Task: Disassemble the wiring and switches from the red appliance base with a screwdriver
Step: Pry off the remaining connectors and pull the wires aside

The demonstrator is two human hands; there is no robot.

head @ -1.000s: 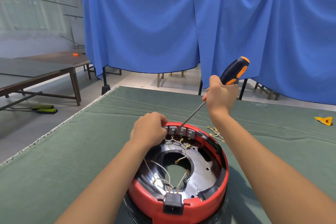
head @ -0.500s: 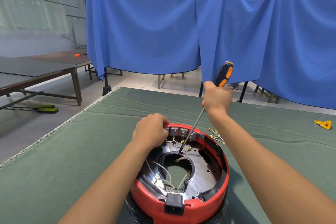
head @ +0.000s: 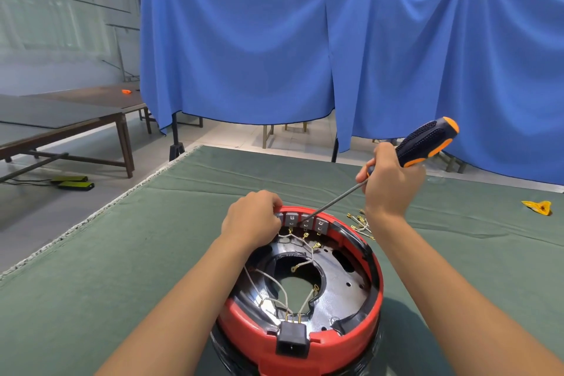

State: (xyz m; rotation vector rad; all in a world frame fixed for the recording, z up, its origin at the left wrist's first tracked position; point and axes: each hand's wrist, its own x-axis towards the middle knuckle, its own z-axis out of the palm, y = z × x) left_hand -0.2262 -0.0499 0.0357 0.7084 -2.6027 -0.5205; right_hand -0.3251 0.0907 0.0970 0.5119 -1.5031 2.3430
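Risk noted: with the right hand (head: 389,183) gripping the black-and-orange-handled screwdriver (head: 406,159), tip at the grey switches (head: 305,221) on the round red plastic appliance base's (head: 360,336) far rim, which the left hand (head: 253,217) clutches on the green surface (head: 91,268), a slip could likely stab nearby fingers or wiring (head: 300,249).

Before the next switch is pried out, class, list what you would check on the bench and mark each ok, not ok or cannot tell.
1. Left hand steadies the round red appliance base: ok.
2. Right hand grips the black-and-orange screwdriver: ok.
3. Screwdriver tip at the grey switches on the far rim: ok.
4. Tip seated under a switch: cannot tell.
5. White wires all unplugged: not ok.
6. Loose brass-tipped wires set aside on the green mat: ok.
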